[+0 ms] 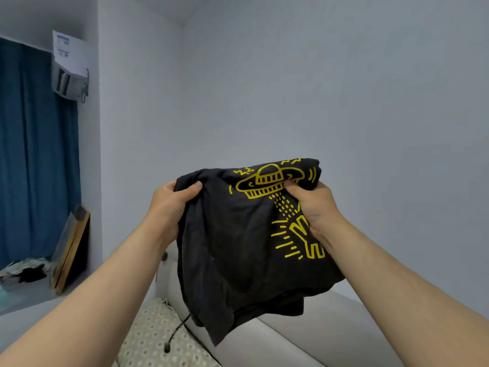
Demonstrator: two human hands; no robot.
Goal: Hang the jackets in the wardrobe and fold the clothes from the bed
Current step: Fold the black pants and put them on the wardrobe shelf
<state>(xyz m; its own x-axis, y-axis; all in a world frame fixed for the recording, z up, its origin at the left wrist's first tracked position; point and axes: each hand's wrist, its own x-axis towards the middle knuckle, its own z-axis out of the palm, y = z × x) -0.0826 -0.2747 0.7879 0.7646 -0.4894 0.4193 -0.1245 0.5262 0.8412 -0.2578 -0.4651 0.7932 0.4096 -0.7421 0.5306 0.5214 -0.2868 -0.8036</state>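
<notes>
While aloft, black shirt between both hands

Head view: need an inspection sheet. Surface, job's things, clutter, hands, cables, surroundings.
Surface: beige patterned bed cover beside a pale grey padded headboard.
Job's things: black cotton T-shirt with a yellow flying-saucer print, bunched and held in the air above the bed; no jackets or wardrobe seen.
Clutter: heap of mixed clothes low at the left; wooden-framed panel leaning on the wall.
Hands: left hand grips the shirt's upper left edge; right hand grips the printed part.
Cables: dark cable with a plug lying on the bed cover.
Surroundings: dark blue curtain, white wall-mounted air conditioner, plain pale walls.
</notes>
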